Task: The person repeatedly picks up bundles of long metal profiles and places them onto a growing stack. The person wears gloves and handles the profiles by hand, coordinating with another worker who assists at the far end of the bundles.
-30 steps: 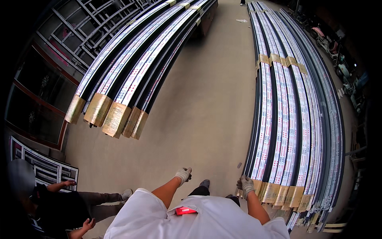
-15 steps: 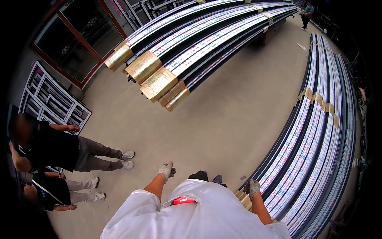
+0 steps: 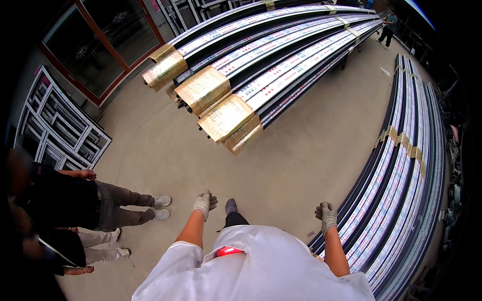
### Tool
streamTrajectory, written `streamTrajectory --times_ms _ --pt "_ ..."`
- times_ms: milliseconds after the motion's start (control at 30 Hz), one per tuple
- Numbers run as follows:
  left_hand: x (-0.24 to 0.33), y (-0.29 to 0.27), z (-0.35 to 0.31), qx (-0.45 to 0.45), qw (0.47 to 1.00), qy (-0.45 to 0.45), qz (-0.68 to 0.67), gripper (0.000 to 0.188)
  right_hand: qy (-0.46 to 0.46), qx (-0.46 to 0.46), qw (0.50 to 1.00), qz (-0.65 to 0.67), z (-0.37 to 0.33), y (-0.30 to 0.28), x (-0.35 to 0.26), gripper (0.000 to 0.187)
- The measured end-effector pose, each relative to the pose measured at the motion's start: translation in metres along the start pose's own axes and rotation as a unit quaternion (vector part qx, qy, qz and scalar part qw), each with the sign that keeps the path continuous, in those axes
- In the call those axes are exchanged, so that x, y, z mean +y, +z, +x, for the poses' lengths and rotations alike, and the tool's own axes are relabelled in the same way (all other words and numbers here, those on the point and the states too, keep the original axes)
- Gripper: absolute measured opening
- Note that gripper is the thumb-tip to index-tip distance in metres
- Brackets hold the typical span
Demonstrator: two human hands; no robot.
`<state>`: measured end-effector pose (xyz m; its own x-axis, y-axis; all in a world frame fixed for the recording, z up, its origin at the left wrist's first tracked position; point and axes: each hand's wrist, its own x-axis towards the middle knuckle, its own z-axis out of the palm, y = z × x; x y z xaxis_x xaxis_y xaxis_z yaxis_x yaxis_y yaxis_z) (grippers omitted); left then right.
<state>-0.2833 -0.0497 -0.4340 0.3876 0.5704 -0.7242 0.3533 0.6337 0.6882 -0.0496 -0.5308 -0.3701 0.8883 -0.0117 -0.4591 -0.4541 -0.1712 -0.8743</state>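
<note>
My left hand (image 3: 204,202), in a pale work glove, hangs over the floor in front of me. Its fingers are loosely bent with the thumb apart, and nothing is in it. On the other side, my right hand (image 3: 327,215) wears a matching glove. It too is empty, its fingers slightly curled and apart. Nearest to the right hand is a stack of long bars (image 3: 374,220), dark with white printed film, banded with tan tape. Ahead lies a raised stack of long bars (image 3: 286,65), their near ends wrapped in shiny tan tape (image 3: 226,118). Neither hand touches a stack.
Two people stand at the left, one in grey trousers (image 3: 123,200), the other in light trousers (image 3: 103,248). White-and-dark frames (image 3: 60,120) lean beside a brown-framed glass door (image 3: 108,40). Another person (image 3: 388,27) stands by the raised stack's far end. Concrete floor (image 3: 281,175) lies between the stacks.
The raised stack appears nearer as I step forward. My right hand has moved forward, away from the near end of the right-hand stack. My left hand has shifted slightly left and up in view.
</note>
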Motion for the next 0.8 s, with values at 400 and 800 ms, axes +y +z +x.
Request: streamTrajectory --times_ms 400,800 --pt "0.141 -0.134 0.122 -0.041 0.997 0.056 -0.016 0.046 -0.236 -0.167 0.957 0.020 -0.049 0.368 -0.240 0.023" --pt "0.257 -0.167 0.126 0.046 0.983 0.136 -0.113 0.050 -0.274 -0.264 0.922 -0.068 -0.010 0.608 -0.402 0.033"
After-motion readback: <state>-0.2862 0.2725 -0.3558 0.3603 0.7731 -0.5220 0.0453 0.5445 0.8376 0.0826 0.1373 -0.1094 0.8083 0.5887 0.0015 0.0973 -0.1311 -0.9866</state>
